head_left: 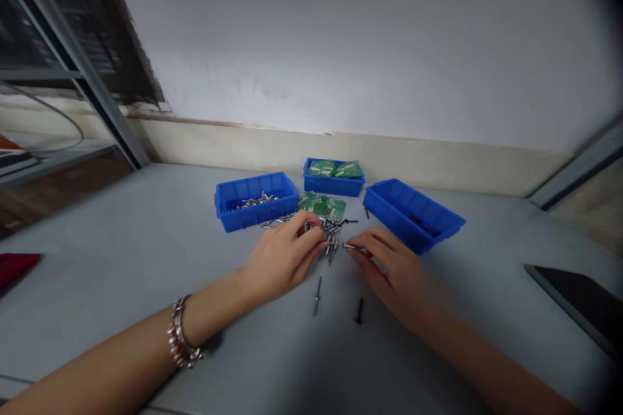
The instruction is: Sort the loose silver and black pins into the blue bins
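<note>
Above the heap of silver blind rivets, my left hand is closed in a pinch. My right hand also pinches, thumb against fingers. Between the fingertips of both lies a silver blind rivet, roughly level; its ends are covered by the fingers. Nearer to me on the table, a single rivet and a black screw lie apart from the heap. Another small black screw rests beside the right bin.
Left of the heap stands a blue bin with rivets. Green packets sit in the back blue bin, and a green packet lies before it. The right blue bin holds dark pieces. A dark flat object lies far right, red material left.
</note>
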A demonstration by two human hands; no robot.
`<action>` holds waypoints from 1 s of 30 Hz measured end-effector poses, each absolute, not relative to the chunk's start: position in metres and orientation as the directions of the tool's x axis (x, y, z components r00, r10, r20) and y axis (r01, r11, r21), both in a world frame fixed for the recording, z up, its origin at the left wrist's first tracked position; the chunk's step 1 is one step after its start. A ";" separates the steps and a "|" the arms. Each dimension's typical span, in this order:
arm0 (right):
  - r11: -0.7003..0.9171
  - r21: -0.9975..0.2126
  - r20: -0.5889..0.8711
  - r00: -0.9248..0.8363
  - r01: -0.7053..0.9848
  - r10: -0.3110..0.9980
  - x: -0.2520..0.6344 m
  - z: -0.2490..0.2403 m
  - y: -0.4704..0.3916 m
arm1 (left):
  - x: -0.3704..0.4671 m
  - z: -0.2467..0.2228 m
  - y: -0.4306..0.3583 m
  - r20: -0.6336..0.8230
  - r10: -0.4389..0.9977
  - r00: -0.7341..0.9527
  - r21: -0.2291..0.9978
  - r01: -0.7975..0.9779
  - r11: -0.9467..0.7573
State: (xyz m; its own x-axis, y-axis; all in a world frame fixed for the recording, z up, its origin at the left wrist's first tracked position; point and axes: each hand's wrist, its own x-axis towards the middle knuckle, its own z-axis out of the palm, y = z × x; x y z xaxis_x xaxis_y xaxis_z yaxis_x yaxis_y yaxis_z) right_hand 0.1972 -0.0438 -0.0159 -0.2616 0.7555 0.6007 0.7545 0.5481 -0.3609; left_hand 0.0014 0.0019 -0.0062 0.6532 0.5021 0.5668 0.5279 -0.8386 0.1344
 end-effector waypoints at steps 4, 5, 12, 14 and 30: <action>0.542 -0.382 0.578 -0.264 0.749 0.772 0.196 -0.015 -0.043 | 0.001 -0.007 0.002 0.533 0.553 0.641 0.188 0.547 -0.816; 0.539 -0.383 0.572 -0.265 0.751 0.776 0.196 -0.015 -0.043 | 0.001 -0.007 0.002 0.529 0.558 0.640 0.194 0.548 -0.813; 0.544 -0.390 0.568 -0.271 0.743 0.777 0.197 -0.016 -0.043 | 0.002 -0.008 0.004 0.541 0.527 0.655 0.185 0.519 -0.835; 0.535 -0.394 0.554 -0.271 0.748 0.787 0.197 -0.016 -0.043 | 0.002 -0.008 0.004 0.544 0.517 0.660 0.171 0.516 -0.839; 0.528 -0.376 0.545 -0.280 0.761 0.791 0.197 -0.019 -0.043 | 0.000 -0.007 0.003 0.575 0.458 0.678 0.081 0.510 -0.856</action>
